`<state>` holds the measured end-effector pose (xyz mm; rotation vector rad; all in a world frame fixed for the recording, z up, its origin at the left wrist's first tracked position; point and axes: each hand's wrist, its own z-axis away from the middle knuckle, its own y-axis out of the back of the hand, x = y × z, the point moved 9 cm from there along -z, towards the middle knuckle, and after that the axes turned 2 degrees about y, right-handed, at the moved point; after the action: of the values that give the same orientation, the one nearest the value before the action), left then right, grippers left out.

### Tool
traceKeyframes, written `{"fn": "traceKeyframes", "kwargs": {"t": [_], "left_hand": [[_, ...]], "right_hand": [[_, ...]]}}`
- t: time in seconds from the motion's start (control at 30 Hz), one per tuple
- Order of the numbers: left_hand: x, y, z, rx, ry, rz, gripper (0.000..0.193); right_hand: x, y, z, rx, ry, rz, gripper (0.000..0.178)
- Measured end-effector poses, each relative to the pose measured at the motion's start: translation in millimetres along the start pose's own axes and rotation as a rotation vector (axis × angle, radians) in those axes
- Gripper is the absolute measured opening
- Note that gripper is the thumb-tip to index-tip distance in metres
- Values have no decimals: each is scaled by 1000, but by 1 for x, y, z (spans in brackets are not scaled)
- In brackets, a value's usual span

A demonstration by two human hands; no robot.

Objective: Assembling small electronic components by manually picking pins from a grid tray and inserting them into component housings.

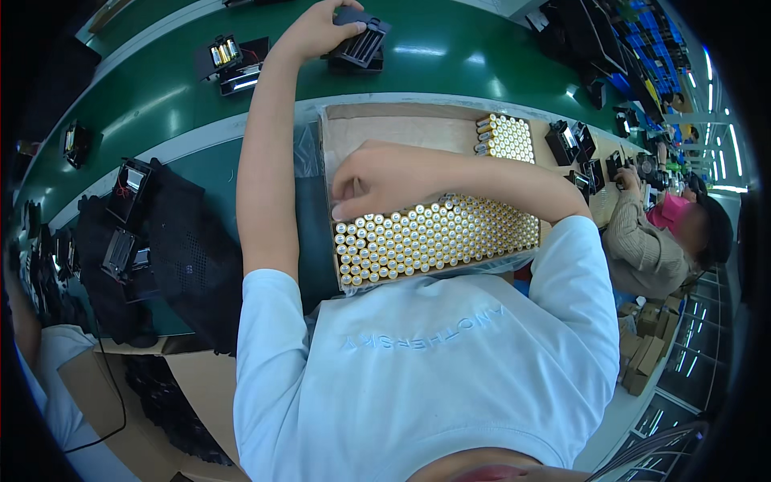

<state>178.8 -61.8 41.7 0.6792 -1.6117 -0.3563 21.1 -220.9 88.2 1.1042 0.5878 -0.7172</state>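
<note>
Batteries, gold-cased cylinders standing on end, fill the near half of an open cardboard box at picture centre; a smaller block of batteries stands in the box's corner at 1 o'clock.

Head view, surroundings: the box sits on a green conveyor belt. Black battery holders lie in a heap at 9 o'clock, two more holders rest on the belt at 11 o'clock, and further holders crowd the box's edge at 2 o'clock. A co-worker is seated at 3 o'clock, well apart from the box.

Edges and room: the far half of the box floor is bare cardboard. The box's left wall stands just beside the right hand. The person's own torso covers the near edge of the box.

Hands: the right hand crosses the body and rests at the left end of the battery rows, fingers curled, fingertips touching the tops; whether it grips a cell cannot be told. The left arm stretches toward 12 o'clock, and the left hand is closed on a black ribbed holder on the belt.
</note>
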Motion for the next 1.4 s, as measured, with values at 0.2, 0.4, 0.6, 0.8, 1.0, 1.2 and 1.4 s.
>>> {"fn": "traceKeyframes", "kwargs": {"t": [0.2,0.4,0.6,0.8,1.0,1.2,1.4], "left_hand": [[-29,-2,13,190,398,493,26],[-27,-9,26,193,573,872,33],[-24,-5,27,246,507,959,31],[4,-4,25,206,486,962,30],[-8,-19,22,219,495,1140,31],[-4,-20,17,185,450,1160,34],[-18,-22,18,200,532,1192,33]], "right_hand": [[22,-30,-17,-149,-74,-311,18],[41,-27,-22,35,69,-324,14],[14,110,12,722,295,247,12],[54,174,11,996,52,528,15],[66,164,-6,988,78,536,21],[93,199,-20,1035,28,340,21],[72,173,-17,1060,111,524,21]]}}
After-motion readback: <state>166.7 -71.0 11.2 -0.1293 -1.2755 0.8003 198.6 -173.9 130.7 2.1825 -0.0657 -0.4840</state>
